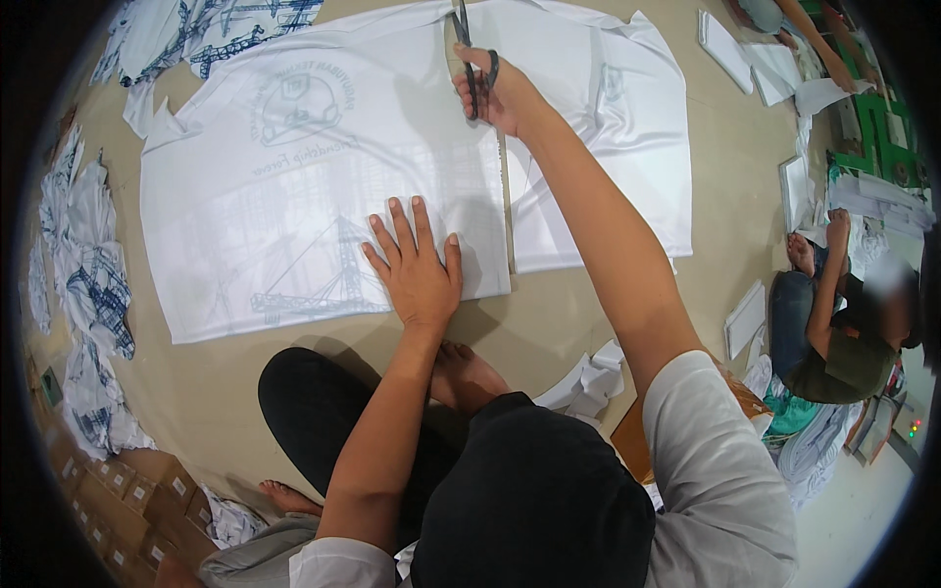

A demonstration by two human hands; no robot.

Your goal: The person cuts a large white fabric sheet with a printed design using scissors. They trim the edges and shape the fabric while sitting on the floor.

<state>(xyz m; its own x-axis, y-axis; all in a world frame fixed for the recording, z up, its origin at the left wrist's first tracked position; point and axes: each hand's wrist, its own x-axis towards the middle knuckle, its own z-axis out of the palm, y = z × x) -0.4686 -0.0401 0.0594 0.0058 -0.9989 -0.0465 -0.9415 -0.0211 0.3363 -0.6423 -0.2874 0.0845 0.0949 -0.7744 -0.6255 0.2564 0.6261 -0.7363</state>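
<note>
My left hand lies flat, fingers spread, on a white fabric piece with faint grey-blue printing showing on it, including an emblem and a crane-like drawing. My right hand reaches to the top centre, closed around black scissors whose blades point away from me along a cut at the fabric's far edge. To the right of the cut line lies another wrinkled white piece, separated by a narrow strip of floor in its lower part.
Printed fabric heaps line the left and far left. Cardboard boxes fill the lower left. White scraps lie by my knee on the beige floor. Co-workers sit at the right among white stacks and green equipment.
</note>
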